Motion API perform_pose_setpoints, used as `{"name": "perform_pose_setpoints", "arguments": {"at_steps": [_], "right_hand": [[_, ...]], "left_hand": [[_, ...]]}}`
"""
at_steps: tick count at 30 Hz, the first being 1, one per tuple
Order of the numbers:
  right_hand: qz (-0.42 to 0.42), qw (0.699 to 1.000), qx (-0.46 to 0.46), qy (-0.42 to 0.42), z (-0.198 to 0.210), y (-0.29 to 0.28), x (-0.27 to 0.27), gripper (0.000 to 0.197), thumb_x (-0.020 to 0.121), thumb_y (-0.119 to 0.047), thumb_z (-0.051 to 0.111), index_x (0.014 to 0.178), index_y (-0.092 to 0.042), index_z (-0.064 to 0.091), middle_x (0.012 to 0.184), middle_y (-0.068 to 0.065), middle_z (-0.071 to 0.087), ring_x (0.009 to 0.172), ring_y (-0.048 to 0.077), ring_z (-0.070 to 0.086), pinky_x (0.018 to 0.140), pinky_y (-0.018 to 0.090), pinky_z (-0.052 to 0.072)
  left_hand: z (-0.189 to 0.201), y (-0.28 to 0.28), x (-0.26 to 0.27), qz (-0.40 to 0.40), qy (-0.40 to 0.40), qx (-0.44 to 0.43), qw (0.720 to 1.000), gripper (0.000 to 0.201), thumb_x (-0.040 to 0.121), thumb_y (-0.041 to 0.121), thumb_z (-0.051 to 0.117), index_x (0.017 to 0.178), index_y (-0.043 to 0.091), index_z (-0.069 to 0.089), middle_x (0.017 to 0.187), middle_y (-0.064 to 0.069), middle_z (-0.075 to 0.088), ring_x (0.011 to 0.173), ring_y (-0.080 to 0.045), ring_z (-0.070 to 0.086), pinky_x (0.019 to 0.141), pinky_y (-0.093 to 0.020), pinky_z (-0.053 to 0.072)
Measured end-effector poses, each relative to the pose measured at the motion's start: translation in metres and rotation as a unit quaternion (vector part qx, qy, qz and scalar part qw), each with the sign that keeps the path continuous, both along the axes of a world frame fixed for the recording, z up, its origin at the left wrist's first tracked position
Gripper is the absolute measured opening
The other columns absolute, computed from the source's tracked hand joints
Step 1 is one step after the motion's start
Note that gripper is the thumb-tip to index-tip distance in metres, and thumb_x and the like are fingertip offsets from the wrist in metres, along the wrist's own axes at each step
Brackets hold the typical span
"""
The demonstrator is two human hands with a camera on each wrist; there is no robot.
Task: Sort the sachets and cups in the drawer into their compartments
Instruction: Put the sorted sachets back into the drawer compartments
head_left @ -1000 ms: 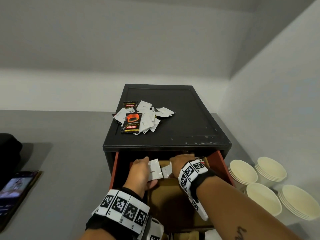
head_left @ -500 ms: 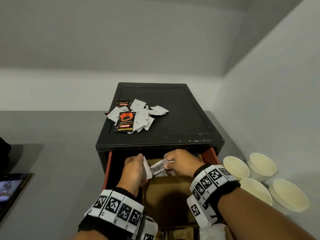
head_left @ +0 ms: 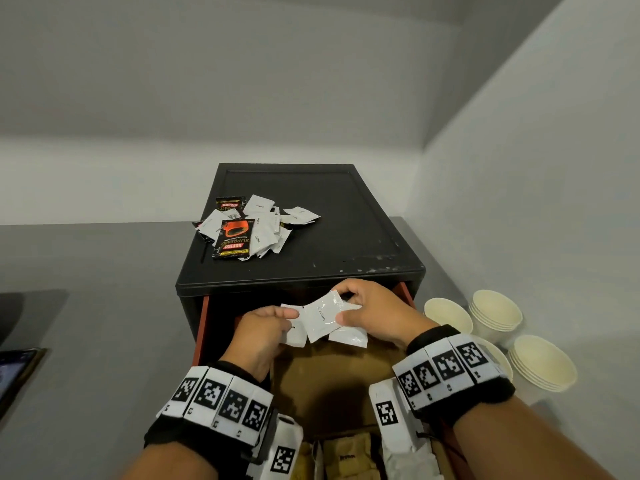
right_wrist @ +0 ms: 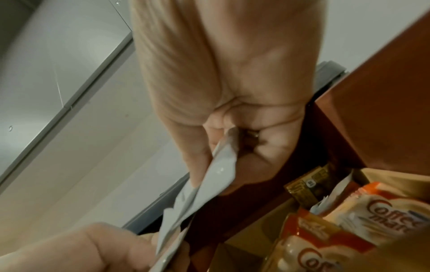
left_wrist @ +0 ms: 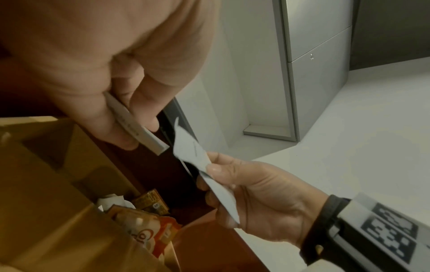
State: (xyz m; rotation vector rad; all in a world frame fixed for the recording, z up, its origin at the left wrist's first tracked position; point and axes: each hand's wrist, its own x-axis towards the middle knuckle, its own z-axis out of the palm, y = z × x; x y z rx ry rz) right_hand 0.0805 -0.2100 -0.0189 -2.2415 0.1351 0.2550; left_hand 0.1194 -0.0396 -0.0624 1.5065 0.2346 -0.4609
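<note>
Both hands, left hand [head_left: 261,332] and right hand [head_left: 372,315], pinched flat white paper sachets [head_left: 320,318] above the open drawer [head_left: 341,379]; a mixed sachet pile [head_left: 249,226] and cream paper cups [head_left: 495,311] remained unsorted.

Grey walls [head_left: 311,81] meet in corner — grey floor [head_left: 104,289].

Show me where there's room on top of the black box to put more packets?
The right half of the black box's top is bare, from the heap of packets across to the right rim, and so is the strip behind the heap. The front left is crowded by that heap. On the counter to the box's right, paper cups take up the room.
</note>
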Motion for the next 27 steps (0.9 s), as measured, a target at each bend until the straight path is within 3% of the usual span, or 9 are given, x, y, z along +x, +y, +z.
{"name": "perform_pose_setpoints", "arguments": {"at_steps": [4, 7, 10, 12, 14, 18, 22, 25, 27], "right_hand": [[-0.006, 1.000, -0.026, -0.012, -0.001, -0.003, -0.006, 0.039, 0.085, -0.012, 0.067, 0.118, -0.029, 0.055, 0.123, -0.005, 0.058, 0.110, 0.011, 0.056, 0.092, 0.029, 0.051], [0.000, 0.998, -0.052, -0.026, 0.001, -0.003, -0.009, 0.033, 0.083, -0.012, 0.069, 0.112, -0.026, 0.060, 0.113, -0.011, 0.056, 0.105, 0.005, 0.051, 0.084, 0.019, 0.046], [0.010, 0.997, -0.063, -0.033, -0.001, 0.000, -0.009, 0.027, 0.080, -0.014, 0.072, 0.105, -0.023, 0.067, 0.108, -0.011, 0.059, 0.103, 0.008, 0.053, 0.086, 0.023, 0.045], [0.005, 0.997, -0.063, -0.041, -0.004, 0.004, -0.008, 0.024, 0.078, -0.016, 0.074, 0.101, -0.020, 0.069, 0.102, -0.012, 0.060, 0.099, 0.007, 0.055, 0.086, 0.024, 0.045], [-0.011, 0.997, -0.056, -0.055, -0.008, 0.007, -0.006, 0.022, 0.079, -0.019, 0.074, 0.100, -0.019, 0.070, 0.105, -0.009, 0.062, 0.101, 0.009, 0.056, 0.085, 0.022, 0.045], [-0.049, 0.998, 0.013, -0.049, -0.008, 0.005, -0.007, 0.030, 0.093, -0.005, 0.052, 0.115, -0.019, 0.065, 0.124, -0.004, 0.058, 0.111, 0.008, 0.050, 0.087, 0.019, 0.042], [-0.055, 0.994, 0.090, -0.011, -0.004, -0.001, -0.013, 0.044, 0.092, 0.005, 0.046, 0.119, -0.026, 0.061, 0.132, -0.003, 0.053, 0.117, 0.009, 0.047, 0.079, 0.017, 0.049], [-0.047, 0.996, 0.074, -0.024, -0.003, -0.002, -0.016, 0.047, 0.091, 0.004, 0.052, 0.124, -0.028, 0.057, 0.132, -0.005, 0.051, 0.121, 0.010, 0.046, 0.080, 0.017, 0.051], [-0.047, 0.996, 0.074, -0.030, -0.003, -0.001, -0.016, 0.050, 0.089, 0.004, 0.054, 0.126, -0.030, 0.052, 0.125, -0.005, 0.053, 0.114, 0.009, 0.049, 0.076, 0.015, 0.052]], "left_hand": [[0.009, 0.000, -0.003, 0.020, 0.031, -0.050, 0.998, 0.017, 0.092, 0.008, 0.050, 0.094, 0.005, 0.066, 0.093, -0.012, 0.065, 0.079, -0.019, 0.060, 0.058, -0.029, 0.045], [0.011, -0.001, -0.004, -0.003, 0.042, -0.048, 0.998, 0.034, 0.097, 0.028, 0.044, 0.095, 0.005, 0.068, 0.099, -0.010, 0.066, 0.085, -0.018, 0.060, 0.064, -0.030, 0.046], [0.012, -0.003, -0.007, -0.054, 0.043, -0.035, 0.997, 0.043, 0.097, 0.038, 0.041, 0.098, 0.005, 0.069, 0.100, -0.008, 0.068, 0.089, -0.019, 0.061, 0.067, -0.031, 0.048], [0.014, -0.004, -0.011, -0.100, 0.027, -0.018, 0.994, 0.029, 0.095, 0.032, 0.051, 0.097, 0.009, 0.067, 0.092, -0.006, 0.068, 0.084, -0.017, 0.063, 0.066, -0.030, 0.050], [0.013, -0.003, -0.014, -0.147, -0.011, 0.012, 0.989, 0.011, 0.091, 0.012, 0.058, 0.100, 0.010, 0.063, 0.086, -0.006, 0.068, 0.073, -0.015, 0.064, 0.061, -0.027, 0.051], [0.007, -0.001, -0.009, -0.101, -0.033, 0.036, 0.994, 0.033, 0.087, -0.008, 0.054, 0.114, 0.012, 0.053, 0.100, -0.007, 0.062, 0.086, -0.023, 0.062, 0.067, -0.036, 0.053], [0.006, -0.001, -0.005, -0.035, -0.031, 0.039, 0.998, 0.043, 0.088, -0.010, 0.050, 0.115, 0.022, 0.038, 0.097, -0.002, 0.050, 0.086, -0.025, 0.058, 0.070, -0.042, 0.053], [0.005, -0.002, -0.006, -0.050, -0.036, 0.048, 0.997, 0.028, 0.091, -0.006, 0.049, 0.099, 0.020, 0.044, 0.099, -0.005, 0.053, 0.085, -0.025, 0.059, 0.058, -0.034, 0.052], [0.004, -0.003, -0.007, -0.063, -0.035, 0.053, 0.996, 0.018, 0.092, -0.001, 0.049, 0.089, 0.017, 0.052, 0.099, -0.009, 0.057, 0.085, -0.023, 0.059, 0.054, -0.028, 0.049]]}}
